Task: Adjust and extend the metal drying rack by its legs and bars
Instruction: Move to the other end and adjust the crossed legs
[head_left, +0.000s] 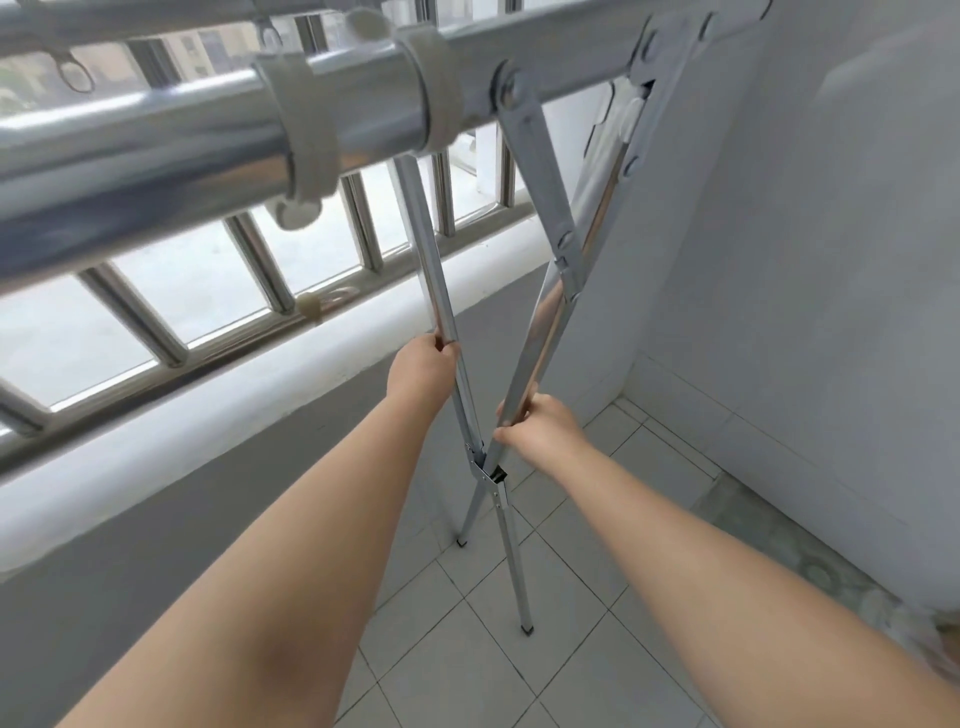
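Two hands on the drying rack's (488, 291) crossed legs, by a corner wall (779, 208).

The left hand (423, 371) wraps shut round the 11 o'clock leg (441, 291); the right hand (535, 426) clamps the 1 o'clock leg (540, 353), both just above the pivot (485, 470), likely for leverage to alter the spread beneath the top bar (208, 140).

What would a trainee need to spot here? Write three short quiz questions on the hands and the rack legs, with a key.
1. True or false: both hands grip the same leg.
2. Which hand is higher on the rack? A) left B) right
3. Fill in: below the hands, the two legs cross at a ____.

Key
1. False: the left hand holds the left leg, the right hand the right leg.
2. A.
3. Hinge; both feet rest on the tiled floor.
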